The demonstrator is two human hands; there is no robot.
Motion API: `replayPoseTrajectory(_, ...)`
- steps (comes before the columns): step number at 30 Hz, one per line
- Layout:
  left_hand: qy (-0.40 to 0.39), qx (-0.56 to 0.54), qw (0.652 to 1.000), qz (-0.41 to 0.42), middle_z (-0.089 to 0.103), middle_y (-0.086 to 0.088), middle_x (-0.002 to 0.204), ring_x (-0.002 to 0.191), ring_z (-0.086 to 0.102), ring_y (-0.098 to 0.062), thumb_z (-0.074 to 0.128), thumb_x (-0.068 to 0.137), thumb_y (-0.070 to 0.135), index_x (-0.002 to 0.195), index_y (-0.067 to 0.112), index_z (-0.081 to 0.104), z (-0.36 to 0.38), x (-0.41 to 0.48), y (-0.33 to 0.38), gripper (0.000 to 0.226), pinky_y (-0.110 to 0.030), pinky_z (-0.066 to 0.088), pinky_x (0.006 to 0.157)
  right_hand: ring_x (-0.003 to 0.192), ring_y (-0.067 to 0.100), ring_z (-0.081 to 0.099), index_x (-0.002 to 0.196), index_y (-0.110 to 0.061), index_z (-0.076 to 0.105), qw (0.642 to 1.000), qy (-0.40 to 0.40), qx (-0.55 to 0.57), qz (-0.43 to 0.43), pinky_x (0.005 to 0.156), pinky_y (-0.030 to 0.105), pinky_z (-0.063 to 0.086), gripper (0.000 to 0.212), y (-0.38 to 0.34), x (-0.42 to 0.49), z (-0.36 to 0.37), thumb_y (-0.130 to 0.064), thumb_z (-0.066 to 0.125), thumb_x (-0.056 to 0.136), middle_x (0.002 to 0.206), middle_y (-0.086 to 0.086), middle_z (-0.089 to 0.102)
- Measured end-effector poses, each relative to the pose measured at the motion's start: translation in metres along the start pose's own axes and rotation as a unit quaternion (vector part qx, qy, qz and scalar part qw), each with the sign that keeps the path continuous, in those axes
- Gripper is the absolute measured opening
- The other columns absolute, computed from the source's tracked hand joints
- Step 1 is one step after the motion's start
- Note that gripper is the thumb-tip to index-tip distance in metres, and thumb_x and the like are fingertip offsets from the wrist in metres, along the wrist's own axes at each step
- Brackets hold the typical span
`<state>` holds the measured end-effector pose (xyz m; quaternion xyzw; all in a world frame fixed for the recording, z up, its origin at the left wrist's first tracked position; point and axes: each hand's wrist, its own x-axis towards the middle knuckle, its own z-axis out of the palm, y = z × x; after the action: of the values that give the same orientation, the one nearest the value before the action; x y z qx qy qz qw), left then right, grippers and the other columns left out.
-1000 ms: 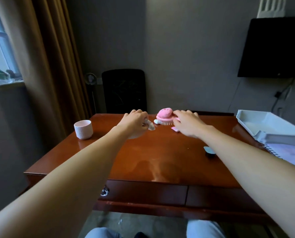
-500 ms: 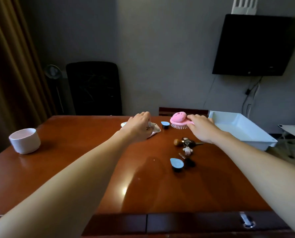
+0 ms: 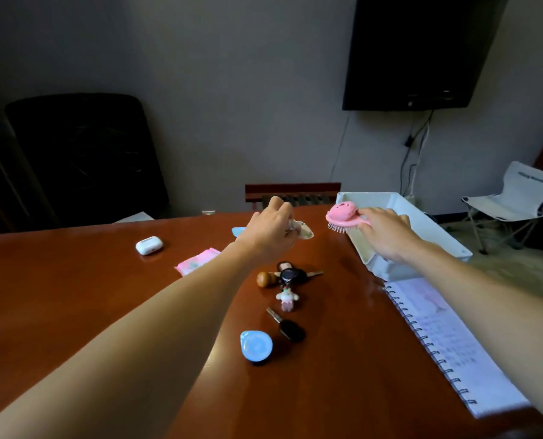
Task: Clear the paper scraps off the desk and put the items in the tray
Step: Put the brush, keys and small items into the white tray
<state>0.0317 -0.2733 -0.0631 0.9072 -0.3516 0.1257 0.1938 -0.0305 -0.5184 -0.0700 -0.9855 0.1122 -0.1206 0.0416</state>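
Though it blurs, the brush seems pink, bristled.

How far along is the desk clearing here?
Early. Nothing shows inside the tray yet. In hand: the right hand holds the pink brush at the tray's rim, the left hand grips a paper scrap. Left on the desk: earbud case, pink packet, keys, blue lid, notebook.

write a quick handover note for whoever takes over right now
Left hand grips a crumpled paper scrap above the desk.
Right hand grips the pink brush over the near end of the tray, not yet set down.
On the desk: earbud case, pink packet, key bunch, single key, near blue lid, far blue lid, notebook.
Done: nothing visibly in the tray yet.
Left: drop the brush in, discard the scrap, tray the rest.
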Motion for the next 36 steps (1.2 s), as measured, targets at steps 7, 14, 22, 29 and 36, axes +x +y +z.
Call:
replayPoseTrajectory(7,0.012,-0.041,0.998,0.040,0.044,-0.005,0.121,0.083,0.058,-0.032,0.060,0.092,0.029,0.108,0.016,0.052,0.050,0.070,0.030,0.022,-0.044,0.052,0.074,0.122,0.035,0.045,0.137,-0.018,0.047,0.998,0.007,0.008,0.062,0.094,0.041,0.031,0.038,0.061,0.035,0.015,-0.023,0.035,0.102,0.135,0.011,0.053)
replayPoseTrajectory(14,-0.014,-0.043,0.998,0.054,0.048,-0.008,0.122,0.092,0.058,-0.036,0.059,0.092,0.023,0.117,0.014,0.054,0.091,0.123,0.049,0.027,-0.045,0.050,0.082,0.122,0.032,0.042,0.137,-0.021,0.049,0.996,0.011,-0.042,0.077,0.091,0.041,0.027,0.037,0.094,0.061,0.029,-0.027,0.034,0.104,0.136,0.008,0.054)
replayPoseTrajectory(22,0.012,-0.009,0.995,0.103,0.060,-0.003,0.120,0.107,0.055,-0.027,0.060,0.093,0.026,0.114,0.018,0.058,0.129,0.162,0.057,0.023,-0.037,0.035,0.094,0.118,0.028,0.036,0.121,-0.024,0.059,0.992,0.016,-0.100,0.073,0.094,0.044,0.022,0.032,0.114,0.091,0.042,-0.024,0.032,0.103,0.124,0.005,0.061)
replayPoseTrajectory(29,-0.073,0.005,0.995,0.073,0.057,0.001,0.134,0.124,0.042,-0.024,0.046,0.099,0.027,0.128,0.026,0.050,0.152,0.167,0.062,0.030,-0.044,0.022,0.104,0.120,0.029,0.042,0.129,-0.033,0.056,0.994,-0.037,-0.055,0.090,0.095,0.045,0.027,0.036,0.124,0.098,0.055,-0.022,0.036,0.101,0.119,0.006,0.063)
replayPoseTrajectory(36,-0.138,0.005,0.989,0.053,0.051,-0.002,0.139,0.125,0.046,-0.025,0.045,0.102,0.034,0.136,0.022,0.043,0.147,0.160,0.053,0.037,-0.042,0.028,0.109,0.118,0.031,0.055,0.132,-0.037,0.057,0.996,-0.038,-0.053,0.063,0.095,0.041,0.037,0.035,0.117,0.097,0.053,-0.032,0.043,0.101,0.124,0.004,0.064)
